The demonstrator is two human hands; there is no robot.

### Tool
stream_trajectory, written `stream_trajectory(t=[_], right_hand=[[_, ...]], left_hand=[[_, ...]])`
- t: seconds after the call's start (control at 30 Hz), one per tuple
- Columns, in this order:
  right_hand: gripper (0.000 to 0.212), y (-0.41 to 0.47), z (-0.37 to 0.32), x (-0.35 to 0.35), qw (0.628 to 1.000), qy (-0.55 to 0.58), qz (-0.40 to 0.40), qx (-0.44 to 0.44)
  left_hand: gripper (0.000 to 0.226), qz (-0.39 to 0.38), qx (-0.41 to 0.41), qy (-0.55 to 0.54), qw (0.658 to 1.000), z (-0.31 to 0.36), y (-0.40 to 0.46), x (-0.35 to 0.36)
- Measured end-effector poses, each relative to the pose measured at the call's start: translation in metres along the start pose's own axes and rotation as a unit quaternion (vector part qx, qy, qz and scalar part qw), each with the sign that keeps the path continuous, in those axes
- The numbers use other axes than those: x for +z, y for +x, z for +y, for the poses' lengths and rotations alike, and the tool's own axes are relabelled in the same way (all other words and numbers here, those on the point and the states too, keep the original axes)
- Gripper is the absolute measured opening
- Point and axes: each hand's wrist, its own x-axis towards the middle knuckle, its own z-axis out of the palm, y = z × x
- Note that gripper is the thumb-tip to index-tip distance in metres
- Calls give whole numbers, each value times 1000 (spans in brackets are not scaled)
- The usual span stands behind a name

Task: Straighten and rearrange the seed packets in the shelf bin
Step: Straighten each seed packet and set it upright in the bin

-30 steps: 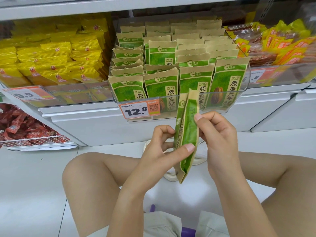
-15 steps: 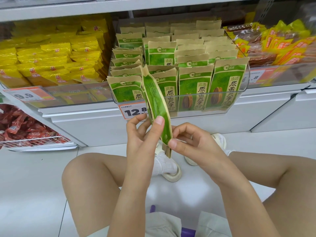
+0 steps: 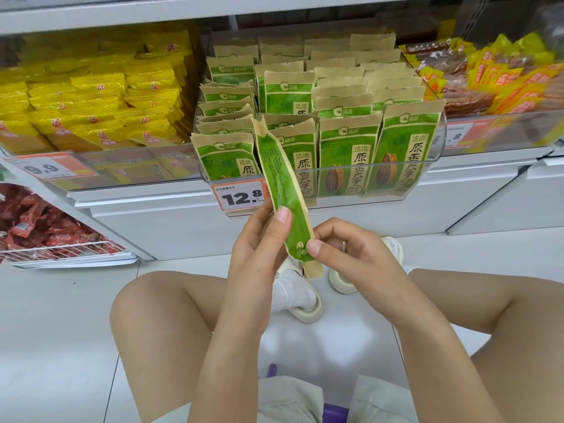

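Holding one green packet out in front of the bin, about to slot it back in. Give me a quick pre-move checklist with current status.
1. Packet secured: ok. The left hand and right hand both pinch the held packet.
2. Packet faces forward like the shelved ones: not ok. It is edge-on and tilted, top leaning left.
3. Packet clear of the bin: ok. It is held in front of the clear bin, not inside.
4. Front row upright: ok. The front-row packets stand facing out.
5. Left column tidy: not ok. The left-column packets lie slanted and overlapping.
6. Open slot for it: cannot tell. The held packet hides the gap area.
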Motion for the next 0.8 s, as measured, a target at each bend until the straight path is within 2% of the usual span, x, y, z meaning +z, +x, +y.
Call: stream_trajectory(t=[0.17, 0.27, 0.33, 0.43, 0.53, 0.6, 0.7, 0.8], right_hand=[[9, 0, -2, 1, 1000, 10, 14, 0], [9, 2, 3, 0, 999, -22, 40, -6], [10, 3, 9, -3, 991, -93, 90, -17], [29, 3, 12, -1, 948, -277, 149, -43], [48, 3, 10, 5, 930, -330, 152, -56], [53, 4, 8, 5, 948, -274, 155, -56], [58, 9, 1, -2, 982, -104, 158, -29], [51, 18, -8, -12, 997, 4, 77, 26]], left_hand=[[68, 3, -9, 0, 1000, 1, 0, 2], [50, 1, -20, 16, 1000, 2, 0, 1], [45, 0, -35, 25, 999, 3, 0, 3], [36, 13, -38, 35, 999, 4, -1, 8], [23, 52, -13, 41, 998, 3, 0, 9], [27, 57, 2, 59, 997, 3, 2, 3], [38, -8, -20, 56, 998, 10, 0, -6], [43, -73, -56, 51, 994, 18, -1, -13]])
